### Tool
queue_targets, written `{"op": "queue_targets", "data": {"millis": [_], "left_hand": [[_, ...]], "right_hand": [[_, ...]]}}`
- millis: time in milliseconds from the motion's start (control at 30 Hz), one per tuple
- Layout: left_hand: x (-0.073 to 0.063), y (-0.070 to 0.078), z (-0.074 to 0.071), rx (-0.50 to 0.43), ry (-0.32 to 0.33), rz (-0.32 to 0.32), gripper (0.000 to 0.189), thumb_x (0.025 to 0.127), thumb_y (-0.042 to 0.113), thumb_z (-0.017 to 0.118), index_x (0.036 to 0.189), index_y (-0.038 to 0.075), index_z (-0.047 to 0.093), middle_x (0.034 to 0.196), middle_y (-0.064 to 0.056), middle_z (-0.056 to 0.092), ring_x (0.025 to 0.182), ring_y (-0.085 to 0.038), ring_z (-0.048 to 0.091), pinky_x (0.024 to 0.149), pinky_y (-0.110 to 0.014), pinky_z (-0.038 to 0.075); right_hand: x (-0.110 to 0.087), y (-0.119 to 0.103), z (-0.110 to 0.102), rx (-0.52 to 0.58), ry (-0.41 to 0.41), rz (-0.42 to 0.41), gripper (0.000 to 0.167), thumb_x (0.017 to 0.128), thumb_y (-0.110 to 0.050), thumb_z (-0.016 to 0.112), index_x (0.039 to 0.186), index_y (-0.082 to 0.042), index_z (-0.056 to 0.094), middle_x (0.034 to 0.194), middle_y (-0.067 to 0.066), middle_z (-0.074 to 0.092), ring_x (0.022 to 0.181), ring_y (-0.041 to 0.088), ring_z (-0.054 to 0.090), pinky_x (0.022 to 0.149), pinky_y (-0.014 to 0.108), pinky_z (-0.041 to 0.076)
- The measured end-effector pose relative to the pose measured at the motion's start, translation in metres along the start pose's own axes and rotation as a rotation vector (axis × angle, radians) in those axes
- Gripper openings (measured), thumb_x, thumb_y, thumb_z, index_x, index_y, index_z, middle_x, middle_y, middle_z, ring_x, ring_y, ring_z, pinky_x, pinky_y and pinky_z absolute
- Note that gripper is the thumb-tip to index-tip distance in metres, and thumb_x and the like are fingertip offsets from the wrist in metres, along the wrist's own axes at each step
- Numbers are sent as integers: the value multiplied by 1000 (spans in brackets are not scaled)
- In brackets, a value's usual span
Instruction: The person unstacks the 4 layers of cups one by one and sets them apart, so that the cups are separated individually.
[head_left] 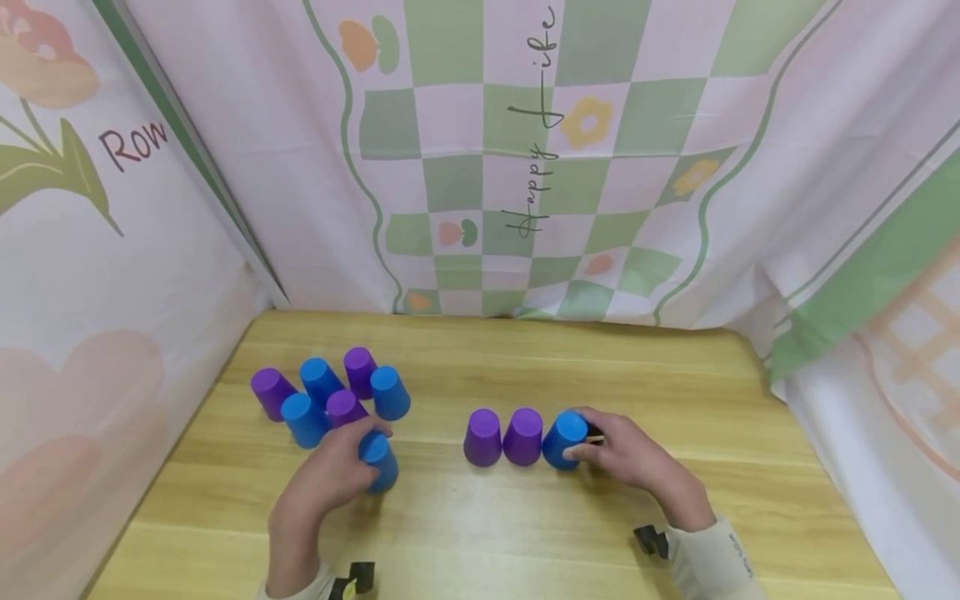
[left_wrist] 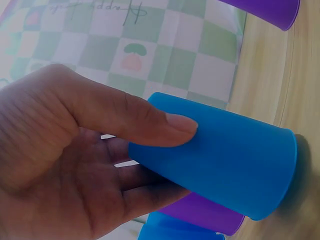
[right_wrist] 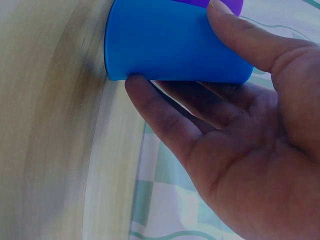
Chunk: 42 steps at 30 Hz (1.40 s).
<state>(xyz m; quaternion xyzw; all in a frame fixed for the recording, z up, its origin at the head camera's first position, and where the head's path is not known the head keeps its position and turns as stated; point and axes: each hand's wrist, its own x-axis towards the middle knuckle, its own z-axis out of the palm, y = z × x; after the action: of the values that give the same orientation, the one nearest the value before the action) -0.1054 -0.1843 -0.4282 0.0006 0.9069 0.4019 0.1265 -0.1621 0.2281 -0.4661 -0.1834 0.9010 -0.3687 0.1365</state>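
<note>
My left hand [head_left: 333, 468] grips an upside-down blue cup [head_left: 381, 467] between thumb and fingers, at the near side of a cluster of cups. In the left wrist view that blue cup [left_wrist: 230, 155] has the thumb across its side and the fingers beneath, its rim close over the table. My right hand [head_left: 628, 450] holds another upside-down blue cup [head_left: 562, 437] at the right end of a short row. Thumb and fingers lie on opposite sides of this cup [right_wrist: 170, 42]. Left of it stand two purple cups, one beside it [head_left: 523, 437] and one farther left [head_left: 482, 437].
At the left, upside-down cups stand grouped: purple ones [head_left: 272, 392] and blue ones [head_left: 305, 421], the nearest purple cup [head_left: 345, 407] right by my left fingers. The wooden table [head_left: 480, 533] meets a patterned curtain [head_left: 525, 183] behind, with more cloth [head_left: 112, 292] at the left.
</note>
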Motion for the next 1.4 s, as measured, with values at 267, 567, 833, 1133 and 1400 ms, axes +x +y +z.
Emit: {"op": "queue_targets", "data": {"millis": [267, 567, 833, 1133, 1400], "left_hand": [[-5, -6, -6, 18, 10, -15, 54, 77, -14, 66, 125, 9, 68, 111, -9, 68, 87, -25, 61, 60, -34, 49], [-7, -14, -9, 19, 4, -62, 53, 80, -14, 67, 127, 11, 69, 121, -10, 69, 95, -28, 62, 62, -33, 50], [-8, -19, -14, 33, 9, -74, 55, 79, -15, 66, 127, 10, 70, 124, -13, 69, 98, -30, 61, 64, -33, 50], [-9, -25, -18, 31, 13, -95, 54, 79, -15, 66, 127, 8, 69, 118, -12, 68, 95, -29, 61, 63, -33, 49], [-8, -27, -19, 27, 9, -120, 52, 80, -15, 66, 126, 9, 69, 120, -13, 68, 99, -32, 61, 65, -32, 51]], "right_hand": [[-1, 1, 2, -3, 3, -10, 39, 96, -32, 77, 129, -13, 68, 120, 5, 73, 115, 31, 68, 98, 56, 59], [-2, 2, 3, -6, 1, 1, 40, 96, -33, 78, 129, -13, 68, 119, 5, 74, 115, 30, 68, 97, 56, 59], [-1, 2, 2, -3, 1, -7, 38, 96, -33, 77, 128, -13, 68, 118, 3, 73, 114, 28, 69, 97, 53, 60], [1, 2, 1, -11, 4, -25, 39, 96, -32, 78, 129, -12, 68, 119, 5, 74, 115, 30, 68, 98, 55, 59], [1, 1, 0, -17, 1, -27, 36, 96, -32, 78, 126, -14, 68, 117, 2, 73, 113, 27, 68, 97, 54, 60]]}}
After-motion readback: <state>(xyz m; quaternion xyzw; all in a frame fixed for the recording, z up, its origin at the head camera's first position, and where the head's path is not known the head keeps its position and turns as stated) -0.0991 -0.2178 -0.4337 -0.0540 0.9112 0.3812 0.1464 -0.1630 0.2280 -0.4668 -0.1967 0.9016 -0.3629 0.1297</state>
